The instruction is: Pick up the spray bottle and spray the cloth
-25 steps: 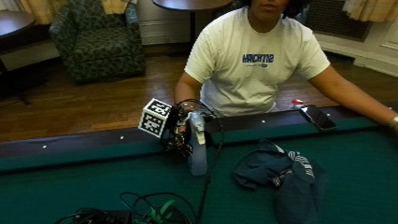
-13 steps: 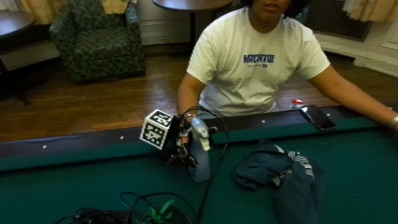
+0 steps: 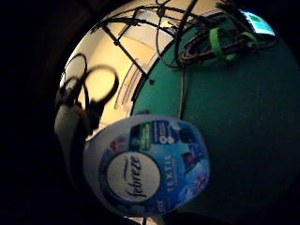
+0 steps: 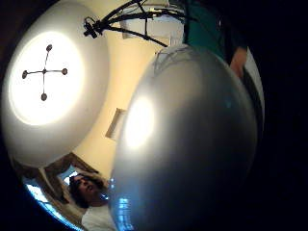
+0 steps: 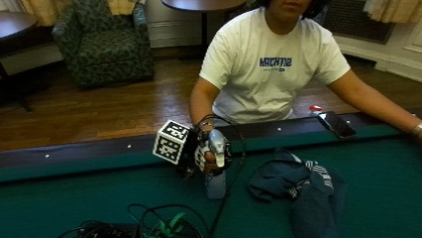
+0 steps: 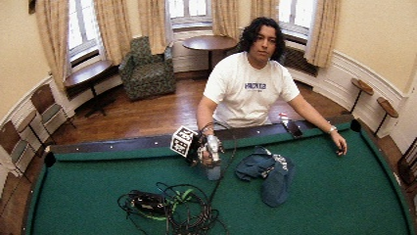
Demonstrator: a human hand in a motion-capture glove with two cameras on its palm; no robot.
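Grip looks settled, my hand (image 5: 210, 154) wrapped around the spray bottle (image 5: 215, 168) just above the green surface (image 5: 92, 198), so I judge I should swing its nozzle toward the dark blue cloth (image 5: 300, 186) beside it before squeezing.

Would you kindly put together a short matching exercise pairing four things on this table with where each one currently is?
Things:
1. Febreze spray bottle
2. dark blue cloth
3. phone
4. bundle of cables

Places:
A. lying on the dark rail at the table's far edge
B. upright in the gloved right hand
C. heaped on the green felt at the near side
D. crumpled on the felt beside the bottle, not touching it

Pairs: 1-B, 2-D, 3-A, 4-C
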